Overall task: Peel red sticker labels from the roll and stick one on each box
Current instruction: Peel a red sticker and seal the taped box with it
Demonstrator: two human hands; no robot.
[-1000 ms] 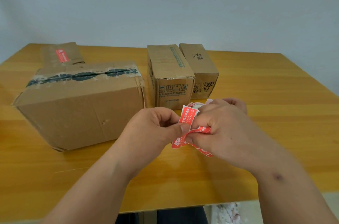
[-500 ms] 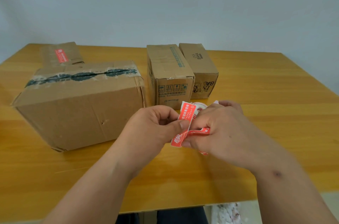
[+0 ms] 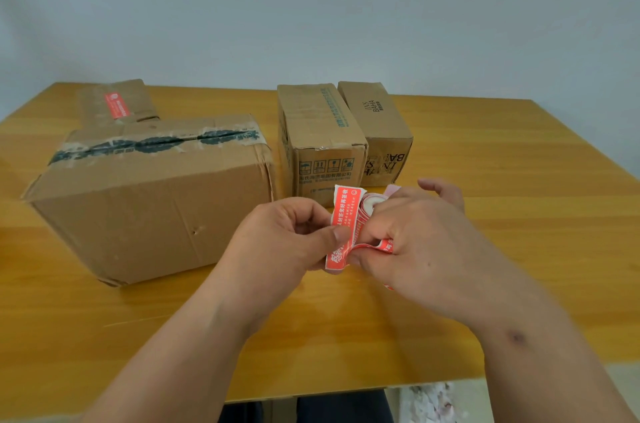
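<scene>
While the right hand (image 3: pixel 426 242) grips the roll (image 3: pixel 369 206), the left hand (image 3: pixel 287 239) has pinched a sticker (image 3: pixel 344 215) slightly further off, so one box's label seems nearly free.

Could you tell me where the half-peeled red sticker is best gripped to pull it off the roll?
Probably at its free upper end. The red sticker stands up clear of the roll, which the right hand holds. The left hand pinches it lower down from the left, thumb on its printed face; that side is open, so coming from there suits it.
</scene>
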